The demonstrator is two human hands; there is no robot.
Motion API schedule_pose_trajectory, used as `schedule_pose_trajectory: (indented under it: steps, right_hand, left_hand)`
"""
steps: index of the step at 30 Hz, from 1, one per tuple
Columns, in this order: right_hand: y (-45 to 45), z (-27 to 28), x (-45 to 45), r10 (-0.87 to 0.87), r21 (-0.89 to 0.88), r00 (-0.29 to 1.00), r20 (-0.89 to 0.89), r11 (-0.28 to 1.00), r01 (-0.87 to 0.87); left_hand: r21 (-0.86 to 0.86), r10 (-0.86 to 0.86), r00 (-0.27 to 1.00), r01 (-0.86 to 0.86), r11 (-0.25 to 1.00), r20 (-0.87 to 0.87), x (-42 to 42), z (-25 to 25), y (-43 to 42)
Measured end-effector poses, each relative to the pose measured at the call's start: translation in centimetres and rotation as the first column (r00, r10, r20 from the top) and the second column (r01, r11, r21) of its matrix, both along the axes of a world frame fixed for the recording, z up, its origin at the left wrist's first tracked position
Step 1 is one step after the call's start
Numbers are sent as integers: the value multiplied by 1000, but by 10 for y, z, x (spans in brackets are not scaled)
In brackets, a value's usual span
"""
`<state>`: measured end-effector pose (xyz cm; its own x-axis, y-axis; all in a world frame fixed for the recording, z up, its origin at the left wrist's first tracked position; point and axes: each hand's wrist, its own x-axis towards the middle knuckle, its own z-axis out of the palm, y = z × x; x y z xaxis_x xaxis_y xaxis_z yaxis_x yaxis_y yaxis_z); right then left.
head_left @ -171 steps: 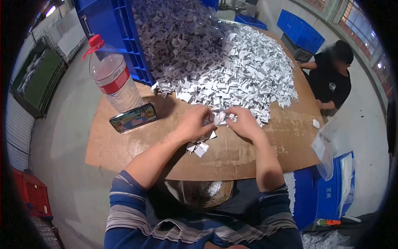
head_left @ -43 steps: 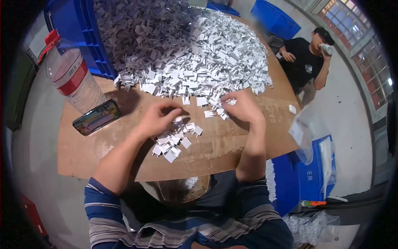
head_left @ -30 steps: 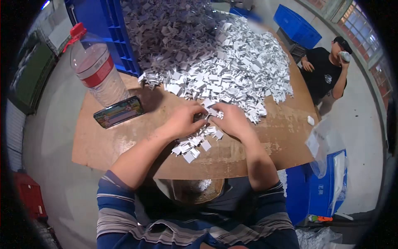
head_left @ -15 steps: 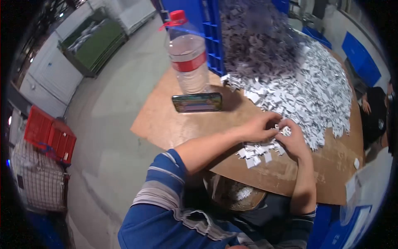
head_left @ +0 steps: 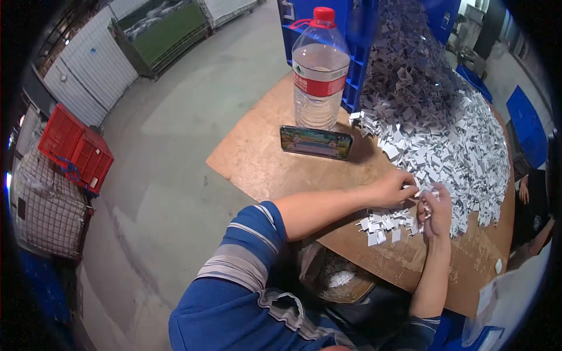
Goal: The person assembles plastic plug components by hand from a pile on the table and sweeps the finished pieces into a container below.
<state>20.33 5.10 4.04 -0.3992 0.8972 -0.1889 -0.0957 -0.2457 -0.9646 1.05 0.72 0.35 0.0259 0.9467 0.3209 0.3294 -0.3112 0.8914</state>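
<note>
My left hand (head_left: 393, 189) is just above the near edge of the pile, its thumb and fingers brought together at the tips. What they pinch, if anything, is too small to make out. Beside it on the right, my right hand (head_left: 438, 212) curls around several small white plastic-looking pieces, which show between its fingers. Below both hands lies a small loose group of flat white pieces (head_left: 386, 225). Beyond them spreads a large heap of similar white pieces (head_left: 436, 158), climbing into a shaded mound at the back.
A phone (head_left: 316, 142) leans against a large red-capped water bottle (head_left: 319, 82) on the brown board (head_left: 252, 146). Behind stands a blue crate (head_left: 358, 64). An open container with white pieces (head_left: 339, 278) sits below the board's edge. Another person's hand (head_left: 523, 192) shows at far right.
The camera view has shifted, so the scene sits lower and further right. My right hand has closed further around the white pieces, and my hands are slightly more apart.
</note>
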Motion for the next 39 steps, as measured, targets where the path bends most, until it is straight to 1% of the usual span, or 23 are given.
schedule_pose_trajectory:
  steps: [1, 3, 5, 7, 10, 12, 13, 15, 17, 18, 20, 21, 23, 25, 26, 28, 30, 32, 33, 34, 36, 37, 39]
  right_hand:
    - [5, -1, 6, 1, 1, 1000, 6, 1000, -1]
    - [28, -9, 30, -29, -149, 969, -244, 989, -8]
    - [49, -16, 56, -106, -291, 876, -471, 956, -41]
    - [61, -19, 75, -54, -296, 836, -545, 946, -133]
    - [50, -4, 67, -131, -370, 780, -612, 919, -136]
    - [44, -5, 59, -214, -272, 840, -499, 959, 83]
    - [45, -8, 58, -209, -281, 847, -488, 957, 74]
    - [29, 11, 45, -245, -300, 858, -452, 947, 112]
    - [31, 7, 46, -142, -244, 853, -502, 970, 18]
    - [30, 13, 50, -156, -242, 854, -496, 970, 37]
    - [24, 29, 50, -23, 7, 997, -70, 1000, 24]
    - [21, 33, 50, -26, 5, 997, -74, 1000, 27]
    - [15, 41, 51, -13, 130, 984, 177, 991, -10]
    - [13, 45, 52, -35, 243, 907, 419, 967, -74]
    - [14, 42, 51, -27, 248, 894, 448, 964, -95]
    - [15, 27, 43, -21, 254, 881, 472, 960, -113]
    - [12, 9, 29, -122, 529, 798, 590, 805, -269]
    - [5, 7, 18, -42, 389, 658, 752, 834, -391]
    - [5, -10, 14, -92, 470, 684, 724, 791, -392]
    - [8, -24, 15, -172, 555, 696, 697, 744, -372]
    - [7, -14, 12, -56, 427, 658, 751, 800, -420]
    - [8, -11, 11, -91, 507, 656, 749, 717, -479]
    - [9, -18, 5, -171, 553, 628, 759, 678, -484]
  left_hand:
    - [1, 1, 1000, -1, 1000, 6, 0, 1, 0]
    - [5, 13, 1000, -13, 1000, -3, -1, 3, -2]
    - [7, 15, 1000, -15, 1000, -12, -2, 5, -3]
    - [-15, -51, 977, 49, 999, -206, -6, 8, -2]
    - [-13, -210, 957, 211, 977, -199, -6, 5, -1]
    - [63, -284, 915, 314, 947, -285, -6, 1, -3]
    - [145, -301, 876, 376, 915, -376, -7, 4, -7]
    - [118, -328, 791, 445, 888, -516, -6, 10, -10]
    - [89, -359, 791, 457, 885, -495, -6, 12, -11]
    - [94, -372, 788, 472, 877, -490, -6, 13, -10]
    - [-120, -481, 815, 469, 875, -323, -9, 16, -9]
    - [-124, -484, 813, 471, 873, -325, -10, 18, -11]
    - [-287, -432, 883, 373, 883, -183, -9, 24, -13]
    - [-447, -344, 937, 285, 848, -54, -8, 27, -14]
    - [-447, -347, 936, 287, 847, -56, -8, 26, -13]
    - [-223, -193, 969, 156, 962, -155, -8, 17, -9]
    - [29, -23, 977, 30, 999, -211, -10, 10, -5]
    - [13, -54, 929, 63, 998, -367, -10, 5, -4]
    - [-4, -77, 870, 86, 996, -486, -10, 2, -2]
    - [13, -64, 878, 79, 997, -475, -7, 3, -1]
    - [-31, -99, 907, 95, 995, -409, -4, 7, -4]
    - [-52, -138, 932, 128, 990, -336, -1, 16, -7]
    - [29, -80, 888, 105, 994, -453, -5, 9, -3]
